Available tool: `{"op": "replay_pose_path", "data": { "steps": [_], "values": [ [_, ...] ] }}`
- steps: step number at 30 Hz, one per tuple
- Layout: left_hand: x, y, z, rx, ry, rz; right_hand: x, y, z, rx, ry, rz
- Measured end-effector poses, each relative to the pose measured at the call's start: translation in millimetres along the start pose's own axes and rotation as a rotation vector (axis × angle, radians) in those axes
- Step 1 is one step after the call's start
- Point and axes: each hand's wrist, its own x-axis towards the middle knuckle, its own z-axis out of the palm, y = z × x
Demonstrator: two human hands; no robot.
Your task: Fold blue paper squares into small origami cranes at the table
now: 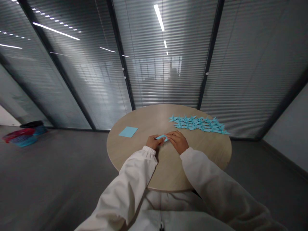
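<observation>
Between my hands, above the near middle of the round table (168, 175), is a small folded piece of light blue paper (161, 137). My left hand (152, 142) pinches its left end. The fingers of my right hand (177, 141) are closed on its right end and hide part of it. Rows of blue folded paper cranes (198, 124) lie at the right back of the table, beyond my right hand. A square blue sheet of paper (128, 132) rests flat on the left side of the tabletop.
Glass panels with blinds (166, 83) stand just behind the table. On the floor at far left are a blue basket with a red liner (20, 137) and another with a dark liner (38, 127). A pale wall (288, 128) rises at right.
</observation>
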Motion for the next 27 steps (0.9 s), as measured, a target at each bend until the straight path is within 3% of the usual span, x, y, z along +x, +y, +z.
{"op": "replay_pose_path", "data": {
  "steps": [27],
  "values": [
    [-2.9, 5.7, 0.9, 0.034, 0.005, 0.009, 0.8, -3.1, -0.4, 0.067, 0.013, 0.007]
  ]
}}
